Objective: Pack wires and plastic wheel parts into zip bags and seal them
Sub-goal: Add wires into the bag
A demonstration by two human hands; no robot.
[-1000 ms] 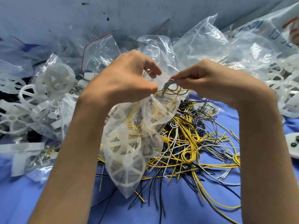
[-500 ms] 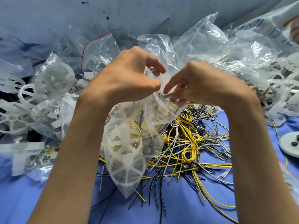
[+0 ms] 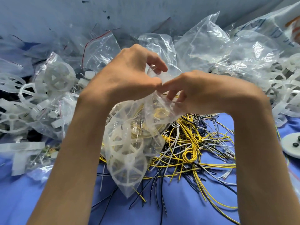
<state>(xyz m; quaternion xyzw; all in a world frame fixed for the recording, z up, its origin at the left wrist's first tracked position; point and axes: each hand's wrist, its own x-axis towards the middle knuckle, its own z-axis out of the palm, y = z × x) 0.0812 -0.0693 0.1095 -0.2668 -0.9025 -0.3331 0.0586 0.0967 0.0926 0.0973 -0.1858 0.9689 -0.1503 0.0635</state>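
Note:
A clear zip bag (image 3: 129, 153) hangs in the middle of the view, above the blue cloth. Inside it are white plastic wheel parts (image 3: 125, 166) and coiled yellow wire. My left hand (image 3: 126, 78) grips the bag's top edge between thumb and fingers. My right hand (image 3: 194, 93) pinches the bag's mouth just to the right, its fingertips pressed into the plastic. The two thumbs nearly touch. A tangled heap of yellow, black and grey wires (image 3: 194, 143) lies on the cloth behind and right of the bag.
Loose white wheel parts (image 3: 21, 111) and filled zip bags (image 3: 56, 78) pile up on the left. Crumpled clear bags (image 3: 211, 43) and more wheel parts (image 3: 285, 88) fill the back right. A white disc (image 3: 292, 146) lies at the right edge. Blue cloth (image 3: 186, 205) covers the front.
My right hand has moved left from the bag's side to its mouth and pushed the grey wire it held inside. The left hand keeps its grip.

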